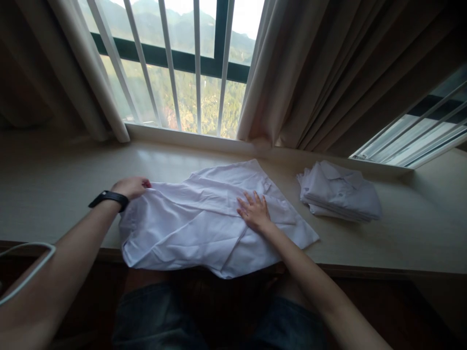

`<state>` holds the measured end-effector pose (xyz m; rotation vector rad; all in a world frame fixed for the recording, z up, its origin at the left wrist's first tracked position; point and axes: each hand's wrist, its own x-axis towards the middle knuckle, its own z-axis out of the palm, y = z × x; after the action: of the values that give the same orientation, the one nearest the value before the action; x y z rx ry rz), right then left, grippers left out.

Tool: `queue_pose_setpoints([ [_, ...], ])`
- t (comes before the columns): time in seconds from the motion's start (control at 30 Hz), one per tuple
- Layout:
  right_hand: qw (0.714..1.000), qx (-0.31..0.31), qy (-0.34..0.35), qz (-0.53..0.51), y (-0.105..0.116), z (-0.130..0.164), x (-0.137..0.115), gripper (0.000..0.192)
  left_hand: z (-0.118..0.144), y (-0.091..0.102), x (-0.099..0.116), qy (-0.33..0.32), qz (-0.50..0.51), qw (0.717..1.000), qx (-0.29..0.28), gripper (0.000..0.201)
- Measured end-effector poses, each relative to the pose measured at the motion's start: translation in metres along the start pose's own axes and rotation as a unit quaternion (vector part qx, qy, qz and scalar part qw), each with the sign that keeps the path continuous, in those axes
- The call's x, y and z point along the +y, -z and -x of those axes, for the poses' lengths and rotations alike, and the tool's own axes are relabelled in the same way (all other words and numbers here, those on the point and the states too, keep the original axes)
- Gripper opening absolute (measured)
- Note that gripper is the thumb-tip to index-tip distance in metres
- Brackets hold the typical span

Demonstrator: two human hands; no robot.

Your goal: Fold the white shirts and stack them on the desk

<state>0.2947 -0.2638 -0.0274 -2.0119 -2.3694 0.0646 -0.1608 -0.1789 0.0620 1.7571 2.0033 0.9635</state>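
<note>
A white shirt [197,223] lies spread and creased on the pale window ledge [65,184], its lower edge hanging slightly over the front. My left hand [130,187], with a black wristband, pinches the shirt's left edge with closed fingers. My right hand [254,212] rests flat on the shirt's middle right, fingers spread, pressing the cloth down.
A stack of folded white shirts [339,192] sits on the ledge to the right. Beige curtains [321,73] hang behind it, and a barred window [182,63] is straight ahead. A white cable [29,272] loops at lower left. My knees in dark trousers are below the ledge.
</note>
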Motion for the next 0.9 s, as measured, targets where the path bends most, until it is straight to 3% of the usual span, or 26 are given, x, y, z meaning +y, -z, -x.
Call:
queue_pose_setpoints([
  [0.07,0.999,-0.033,0.010,-0.004,-0.007,0.002,0.005,0.058,-0.013,-0.017,0.006,-0.017,-0.082,0.996,-0.029,0.039],
  [0.13,0.998,-0.045,-0.051,-0.009,-0.016,0.005,0.005,0.059,-0.022,-0.037,0.019,-0.050,-0.172,0.983,-0.047,0.026],
  [0.23,0.986,-0.017,-0.165,-0.001,-0.028,0.015,-0.004,0.062,-0.023,-0.069,0.045,-0.128,-0.249,0.960,-0.025,0.034],
  [0.33,0.978,-0.008,-0.206,0.008,-0.026,0.021,-0.011,0.066,0.003,-0.100,0.070,-0.234,-0.284,0.929,-0.044,0.045],
  [0.47,0.987,0.027,-0.158,0.029,-0.011,0.018,0.008,0.066,0.065,-0.125,0.074,-0.333,-0.268,0.893,-0.141,0.049],
  [0.53,0.992,0.045,-0.112,0.048,-0.009,0.016,0.029,0.061,0.090,-0.128,0.061,-0.329,-0.261,0.889,-0.183,0.052],
  [0.63,0.997,0.016,-0.057,0.055,-0.015,0.015,0.059,0.056,0.106,-0.124,0.033,-0.262,-0.274,0.901,-0.212,0.055],
  [0.77,0.998,0.011,-0.030,0.053,-0.030,0.023,0.086,0.056,0.105,-0.117,0.007,-0.210,-0.290,0.915,-0.184,0.055],
  [0.9,0.998,0.013,-0.039,0.052,-0.037,0.040,0.113,0.055,0.106,-0.120,0.003,-0.191,-0.289,0.927,-0.146,0.056],
])
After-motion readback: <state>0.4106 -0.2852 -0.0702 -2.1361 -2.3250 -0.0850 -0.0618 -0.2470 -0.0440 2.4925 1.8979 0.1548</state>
